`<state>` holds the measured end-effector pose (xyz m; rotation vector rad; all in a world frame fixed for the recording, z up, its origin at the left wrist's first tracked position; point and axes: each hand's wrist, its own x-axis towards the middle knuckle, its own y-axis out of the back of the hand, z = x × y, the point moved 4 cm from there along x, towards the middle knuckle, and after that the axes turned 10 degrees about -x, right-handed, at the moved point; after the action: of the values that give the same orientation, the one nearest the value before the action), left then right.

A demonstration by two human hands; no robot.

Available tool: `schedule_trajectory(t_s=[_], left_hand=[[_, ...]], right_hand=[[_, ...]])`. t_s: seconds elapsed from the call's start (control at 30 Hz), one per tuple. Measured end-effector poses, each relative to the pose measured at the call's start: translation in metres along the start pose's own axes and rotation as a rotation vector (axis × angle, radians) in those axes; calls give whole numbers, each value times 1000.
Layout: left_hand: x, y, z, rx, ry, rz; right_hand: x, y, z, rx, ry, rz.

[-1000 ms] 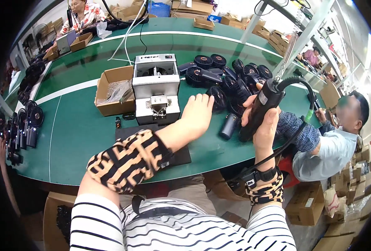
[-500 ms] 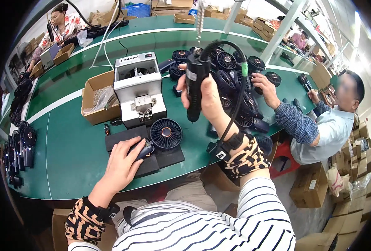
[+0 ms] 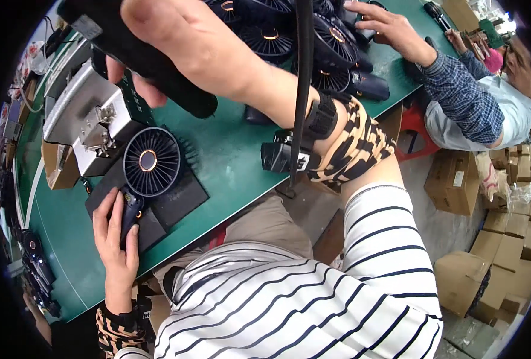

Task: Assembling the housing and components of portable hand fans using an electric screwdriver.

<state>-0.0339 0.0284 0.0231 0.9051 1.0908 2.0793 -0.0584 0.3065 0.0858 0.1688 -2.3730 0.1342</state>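
My left hand [image 3: 115, 242] lies closed around the handle of a dark blue handheld fan [image 3: 152, 161], which rests on a black pad [image 3: 182, 200]. The fan's round caged head points away from me, its hub ringed in copper. My right hand [image 3: 185, 45] is wrapped round a black corded electric screwdriver [image 3: 161, 69], raised above the bench and close to the camera. It is tilted, and its upper end runs out near the top edge. A black cable [image 3: 303, 78] hangs beside my right wrist.
A white and metal fixture [image 3: 101, 134] stands beyond the pad, with a cardboard box [image 3: 59, 164] next to it. Several more fans [image 3: 334, 39] are piled at the far right, where a co-worker's hand [image 3: 391, 30] reaches in. Other fans [image 3: 35, 263] stand at the left.
My right hand has brought the screwdriver up toward the camera and to the left, tilting it. My left hand stays on the fan. The whole view has turned and shifted.
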Motion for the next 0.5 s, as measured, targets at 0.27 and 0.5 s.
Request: schedule_trajectory(t_s=[0.27, 0.5], left_hand=[[4, -5, -3, -24, 21, -23], [5, 5, 1, -84, 71, 45]], right_hand=[[-12, 16, 8, -90, 15, 113], [0, 9, 0, -217, 15, 130]])
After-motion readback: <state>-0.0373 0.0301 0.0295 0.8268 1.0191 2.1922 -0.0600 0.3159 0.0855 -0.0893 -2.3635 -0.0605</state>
